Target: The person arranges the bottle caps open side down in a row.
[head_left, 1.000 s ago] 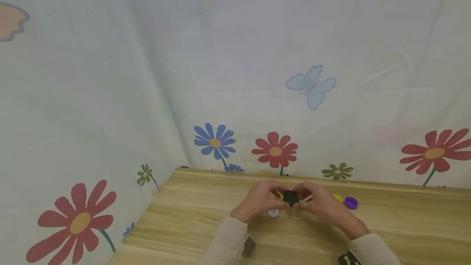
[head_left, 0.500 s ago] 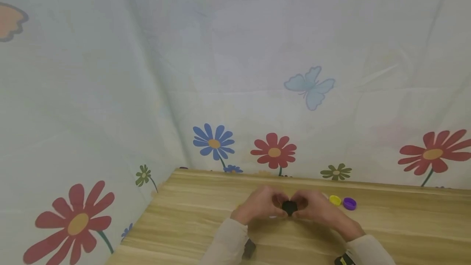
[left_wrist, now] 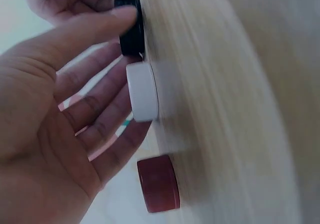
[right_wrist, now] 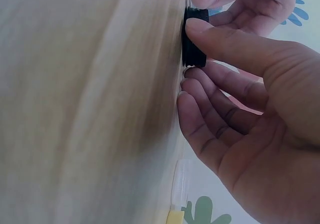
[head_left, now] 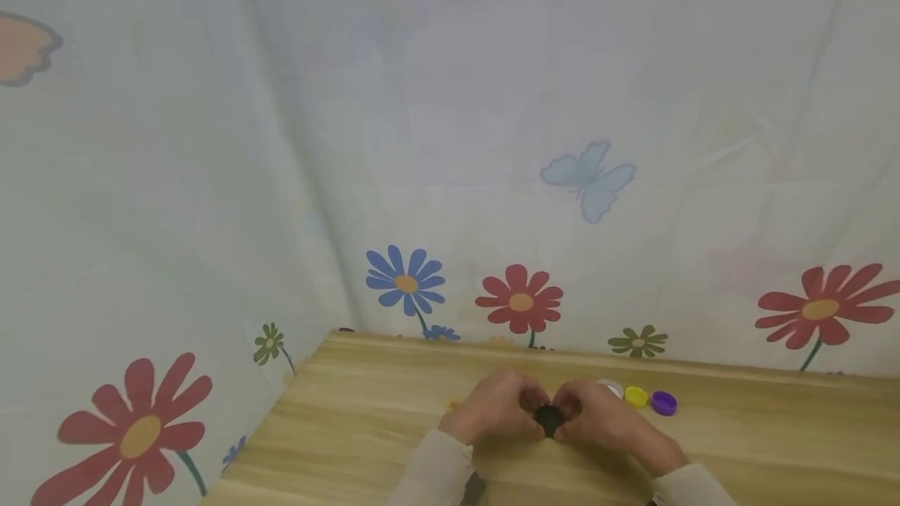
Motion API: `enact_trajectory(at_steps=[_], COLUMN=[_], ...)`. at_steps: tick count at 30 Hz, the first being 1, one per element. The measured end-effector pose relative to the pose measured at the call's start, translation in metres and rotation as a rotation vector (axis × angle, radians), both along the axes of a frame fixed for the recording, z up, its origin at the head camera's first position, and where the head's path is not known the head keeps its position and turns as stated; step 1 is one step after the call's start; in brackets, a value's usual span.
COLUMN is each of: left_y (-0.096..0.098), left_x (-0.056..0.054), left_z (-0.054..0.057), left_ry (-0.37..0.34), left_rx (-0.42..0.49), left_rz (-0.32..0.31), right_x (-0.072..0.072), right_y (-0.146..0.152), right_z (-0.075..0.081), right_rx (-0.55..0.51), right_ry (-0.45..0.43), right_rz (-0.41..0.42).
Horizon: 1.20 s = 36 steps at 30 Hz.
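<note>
Both hands meet at a black ridged bottle cap (head_left: 548, 418) low over the wooden table. My left hand (head_left: 495, 406) pinches one side of it, thumb on the near face and fingertips behind. From the other side my right hand (head_left: 603, 414) pinches it the same way, as the right wrist view shows with the black cap (right_wrist: 194, 53) between thumb and fingers. A white cap (left_wrist: 143, 92) stands by the left fingertips, and a dark red cap (left_wrist: 159, 184) lies beyond the little finger. Those two are hidden behind the left hand in the head view.
Right of the right hand, a clear whitish cap (head_left: 612, 387), a yellow cap (head_left: 636, 397) and a purple cap (head_left: 664, 403) form a row. An orange-yellow bit (head_left: 452, 404) shows behind the left wrist. A flowered cloth (head_left: 450, 139) hangs behind the table (head_left: 366, 428).
Both hands have come down and slightly nearer with the black cap. The white cap by the left hand has gone out of sight in the head view; the clear one at right has come into sight.
</note>
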<state>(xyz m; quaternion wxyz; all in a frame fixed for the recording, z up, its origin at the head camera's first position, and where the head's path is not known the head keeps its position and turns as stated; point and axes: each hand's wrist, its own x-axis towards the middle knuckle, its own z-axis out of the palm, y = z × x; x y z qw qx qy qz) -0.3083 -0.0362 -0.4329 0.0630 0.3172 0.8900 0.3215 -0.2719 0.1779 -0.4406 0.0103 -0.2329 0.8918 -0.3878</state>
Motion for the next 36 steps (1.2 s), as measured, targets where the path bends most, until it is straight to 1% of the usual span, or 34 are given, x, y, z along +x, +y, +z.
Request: enact_trajectory(at_steps=[4, 9, 12, 16, 19, 23, 26, 29, 31, 33, 36], left_y=[-0.003, 0.0, 0.003, 0.005, 0.006, 0.009, 0.013, 0.019, 0.024, 0.029, 0.035], left_x=[0.0, -0.003, -0.003, -0.004, -0.007, -0.012, -0.016, -0.018, -0.019, -0.019, -0.018], left_z=[-0.003, -0.001, -0.001, 0.0, 0.002, 0.003, 0.001, -0.002, -0.003, -0.002, -0.001], left_ry=[-0.041, -0.029, -0.032, -0.059, -0.078, -0.108, -0.079, -0.003, 0.043, 0.062, 0.072], left_rx=[0.025, 0.027, 0.024, 0.036, 0.053, 0.077, 0.074, 0.046, 0.018, 0.003, -0.008], left_rz=[-0.01, -0.028, -0.015, -0.005, -0.003, 0.03, 0.045, 0.057, 0.083, 0.115, 0.155], right_x=[-0.001, -0.002, -0.002, -0.003, -0.005, -0.007, -0.008, -0.011, -0.013, -0.016, -0.018], right_y=[0.0, 0.005, 0.006, 0.009, 0.014, 0.02, 0.024, 0.028, 0.03, 0.031, 0.032], right_z=[-0.004, -0.003, -0.002, -0.002, 0.002, 0.007, 0.011, 0.015, 0.016, 0.017, 0.016], right_rx=[0.005, 0.0, -0.014, -0.023, -0.03, -0.02, -0.007, -0.014, -0.005, 0.007, 0.041], right_ry=[0.011, 0.022, 0.002, -0.012, -0.014, 0.007, 0.028, 0.072, 0.12, 0.164, 0.2], right_rz=[0.028, 0.047, 0.052, 0.059, 0.067, 0.057, 0.026, 0.006, -0.007, -0.026, -0.069])
